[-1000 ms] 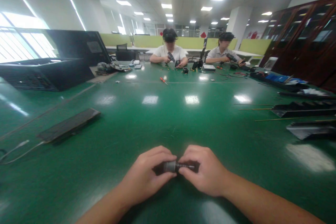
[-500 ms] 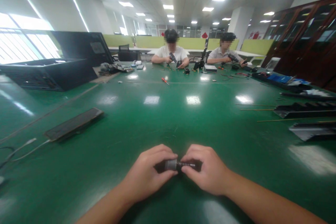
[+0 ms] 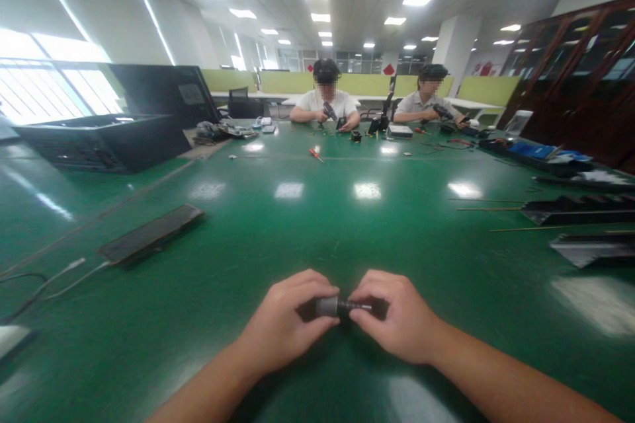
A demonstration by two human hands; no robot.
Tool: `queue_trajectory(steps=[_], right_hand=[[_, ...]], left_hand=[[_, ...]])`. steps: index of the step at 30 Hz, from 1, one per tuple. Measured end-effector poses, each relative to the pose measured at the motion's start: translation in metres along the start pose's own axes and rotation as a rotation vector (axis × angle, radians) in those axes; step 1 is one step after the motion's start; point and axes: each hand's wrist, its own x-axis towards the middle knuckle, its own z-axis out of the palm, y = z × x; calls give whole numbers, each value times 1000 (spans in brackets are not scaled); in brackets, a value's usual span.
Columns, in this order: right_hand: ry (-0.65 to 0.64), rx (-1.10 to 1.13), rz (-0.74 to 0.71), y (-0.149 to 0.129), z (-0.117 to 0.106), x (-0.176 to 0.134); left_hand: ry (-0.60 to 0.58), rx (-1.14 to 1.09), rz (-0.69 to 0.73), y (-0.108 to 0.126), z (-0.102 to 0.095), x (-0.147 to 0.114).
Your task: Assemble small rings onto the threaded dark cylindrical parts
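Low in the middle of the head view, a small motor-like part [image 3: 328,307] lies level between my hands: a grey cylinder with a dark ribbed section and a thin metal shaft [image 3: 366,307] pointing right. My left hand [image 3: 285,320] is closed on the grey cylinder, thumb below and fingers above. On the other side my right hand [image 3: 397,317] pinches the thin shaft near its dark ribbed section. A narrow gap separates the fingertips of the two hands. Both hands are just over the green table [image 3: 278,238]; blur hides the part's finer detail.
A dark flat bar [image 3: 151,234] with a white cable lies at left, before a big black case [image 3: 104,145]. Black metal strips [image 3: 575,211] lie at right. An orange screwdriver [image 3: 316,155] is farther off. Across the table two people [image 3: 325,106] hold power drills [image 3: 329,111].
The view has turned slightly left, so the surroundings sit a little farther right. My right fingertips have moved slightly away from my left along the shaft. Both hands keep their hold.
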Motion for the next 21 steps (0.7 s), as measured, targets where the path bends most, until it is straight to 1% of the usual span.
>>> queue_trajectory(steps=[21], right_hand=[[37,-27,48,1,0,-1]], left_hand=[[35,46,9,-4,-3,-1]])
